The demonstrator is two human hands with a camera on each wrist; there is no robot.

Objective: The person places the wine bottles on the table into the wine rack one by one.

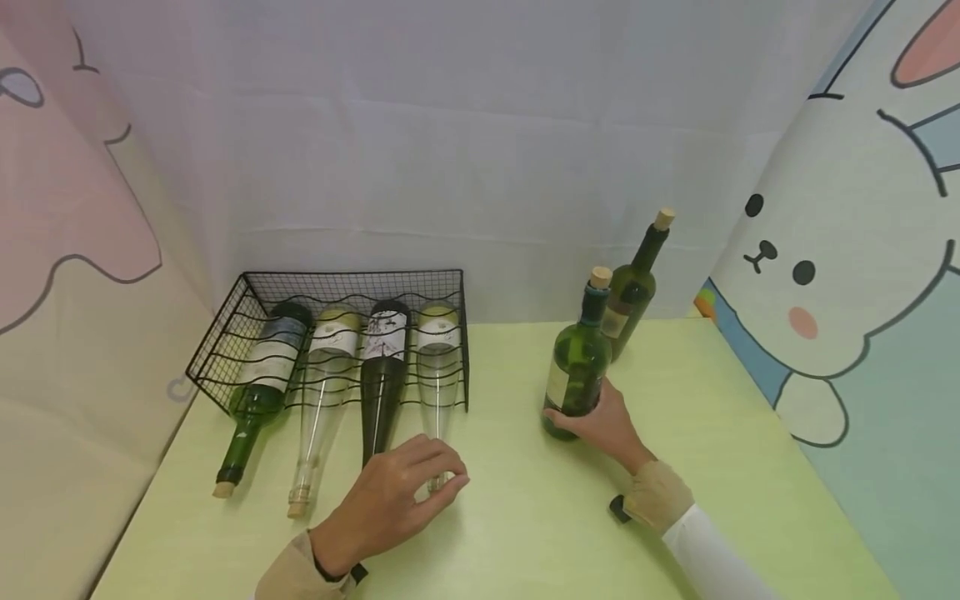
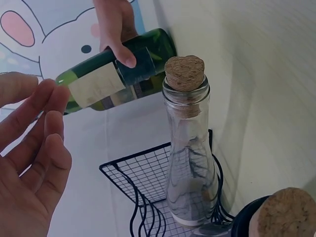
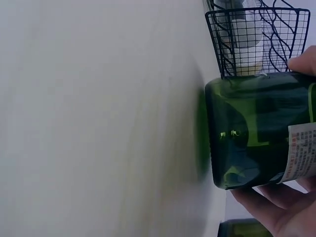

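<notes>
"Green glass wine bottle with a cork stopper [image 1: 581, 367]: where was it?"

"Nearly upright, well to the right of the black wire rack with wavy bars [image 1: 352, 272]. Whether its base touched the pale green tabletop [image 1: 517, 517], I couldn't tell."

"And the fingers?"

"The right hand [image 1: 603, 425] had its thumb and fingers curled round the bottle's lower body. The left hand [image 1: 393, 492] held nothing; its fingers were loosely bent, with a narrow gap to the thumb."

"What stood around, or in the way?"

"An olive-green corked glass bottle [image 1: 633, 287] stood just behind the held one, partly hidden by it. From the head view, the left hand covered parts of two necks. White cloth [image 1: 450, 167] hung behind, and a cartoon-rabbit cloth [image 1: 847, 250] on the right."

"How many bottles altogether?"

"Six. Two stood outside the rack; four lay in it, necks toward the person: a corked green one [image 1: 258, 392], a slim clear one [image 1: 327, 392], a near-black one [image 1: 382, 375] and a second clear one [image 1: 438, 371]."

"Any writing?"

"The held bottle's white printed label [image 3: 302, 150] carried rows of characters too small to read. The near-black bottle's white label [image 1: 386, 333] showed dark marks, equally illegible."
</notes>
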